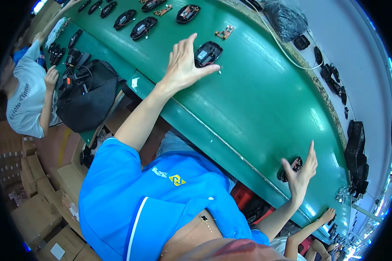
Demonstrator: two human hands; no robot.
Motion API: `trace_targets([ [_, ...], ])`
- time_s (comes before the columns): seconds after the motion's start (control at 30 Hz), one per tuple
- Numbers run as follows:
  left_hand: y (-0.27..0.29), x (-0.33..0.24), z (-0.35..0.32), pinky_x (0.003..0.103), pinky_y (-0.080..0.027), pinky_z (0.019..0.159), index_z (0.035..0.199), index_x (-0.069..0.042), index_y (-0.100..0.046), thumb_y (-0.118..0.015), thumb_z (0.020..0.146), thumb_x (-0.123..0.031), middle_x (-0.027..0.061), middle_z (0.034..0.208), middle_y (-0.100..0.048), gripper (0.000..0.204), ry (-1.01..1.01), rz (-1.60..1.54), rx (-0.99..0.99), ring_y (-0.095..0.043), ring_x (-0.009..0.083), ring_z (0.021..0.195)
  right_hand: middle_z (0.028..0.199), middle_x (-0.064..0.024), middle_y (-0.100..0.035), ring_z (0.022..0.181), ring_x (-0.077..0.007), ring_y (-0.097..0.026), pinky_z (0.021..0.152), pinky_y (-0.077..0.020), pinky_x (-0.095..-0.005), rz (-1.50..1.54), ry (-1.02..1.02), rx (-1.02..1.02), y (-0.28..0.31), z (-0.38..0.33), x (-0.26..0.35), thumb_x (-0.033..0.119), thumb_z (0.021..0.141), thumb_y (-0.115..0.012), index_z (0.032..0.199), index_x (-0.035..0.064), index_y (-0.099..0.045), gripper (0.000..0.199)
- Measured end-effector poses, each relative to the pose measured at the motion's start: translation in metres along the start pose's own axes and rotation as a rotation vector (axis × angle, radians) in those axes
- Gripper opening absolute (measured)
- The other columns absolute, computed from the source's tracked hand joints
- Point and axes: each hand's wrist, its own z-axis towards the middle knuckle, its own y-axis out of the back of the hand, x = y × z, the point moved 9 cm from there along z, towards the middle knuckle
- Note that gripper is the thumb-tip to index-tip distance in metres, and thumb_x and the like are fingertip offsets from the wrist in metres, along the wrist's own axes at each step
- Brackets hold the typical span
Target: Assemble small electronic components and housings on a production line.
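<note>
My left hand (181, 65) is open, its thumb and fingers spread around the near side of a black oval plastic housing (213, 48). This housing lies on the green work surface (244, 104) with a grey part and thin wires inside. I cannot tell whether the hand touches it. Farther right, my right hand (301, 176) is open too, with thumb and fingers apart beside a second dark oval housing (297, 164) with small parts in it. That hand partly hides the piece. A small copper-coloured circuit board (225, 32) sits beyond the left housing.
More black housings (143, 28) lie in a row at the far left. A co-worker in a pale shirt (28, 93) is left, near a black bag (87, 95). Another person's hand (328, 215) rests at right. A white cable (287, 54) crosses the table's far edge.
</note>
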Motion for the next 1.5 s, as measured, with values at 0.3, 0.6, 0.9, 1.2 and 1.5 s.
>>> trace_targets([
  [0.3, -0.043, -0.002, -0.003, 0.051, -0.036, 0.109, 0.152, 0.004, -0.03, -0.074, 0.084, -0.036, 0.0245, 0.138, -0.051, 0.09, -0.041, -0.093, 0.214, -0.048, 0.0385, 0.126, 0.117, -0.0224, -0.061, 0.107, -0.0363, -0.059, 0.095, -0.0513, -0.0451, 0.608, 0.415, 0.023, -0.087, 0.25, 0.238, 0.051, 0.086, -0.076, 0.134, 0.0178, -0.067, 0.059],
  [0.6, -0.063, -0.041, -0.032, 0.045, -0.04, 0.112, 0.156, -0.005, -0.029, -0.069, 0.083, -0.012, 0.0182, 0.144, -0.052, 0.084, -0.234, -0.451, 0.553, -0.05, 0.0335, 0.127, 0.123, -0.0155, -0.063, 0.116, -0.0316, -0.054, 0.1, -0.0467, -0.0381, 0.292, 0.504, 0.055, -0.132, 0.264, 0.268, 0.05, 0.09, -0.072, 0.121, 0.0158, -0.073, 0.046],
  [0.9, -0.081, -0.099, -0.077, 0.044, -0.039, 0.114, 0.158, -0.007, -0.025, -0.067, 0.081, -0.007, 0.0187, 0.145, -0.05, 0.088, -0.409, -0.631, 0.8, -0.049, 0.0346, 0.131, 0.135, -0.0064, -0.063, 0.124, -0.0274, -0.057, 0.103, -0.0459, -0.0381, 0.512, 0.461, 0.089, -0.083, 0.121, 0.108, 0.017, 0.093, -0.067, 0.117, 0.0102, -0.072, 0.025],
  [1.2, -0.097, -0.146, -0.107, 0.044, -0.038, 0.117, 0.159, -0.008, -0.025, -0.067, 0.083, -0.006, 0.0187, 0.146, -0.049, 0.086, -0.476, -0.66, 0.923, -0.048, 0.0334, 0.134, 0.125, -0.0119, -0.061, 0.112, -0.0285, -0.054, 0.099, -0.0451, -0.0374, 0.426, 0.06, -0.222, -0.06, 0.036, 0.04, 0.024, 0.087, -0.077, 0.123, 0.0057, -0.067, 0.042],
  [1.5, -0.085, -0.126, -0.081, 0.041, -0.042, 0.112, 0.151, -0.006, -0.041, -0.069, 0.088, -0.01, 0.0148, 0.139, -0.056, 0.069, -0.346, -0.667, 0.804, -0.054, 0.0269, 0.128, 0.115, -0.0095, -0.06, 0.103, -0.0242, -0.052, 0.095, -0.044, -0.0335, 0.396, -0.011, -0.143, -0.065, 0.048, 0.032, 0.025, 0.083, -0.082, 0.126, 0.0056, -0.067, 0.049],
])
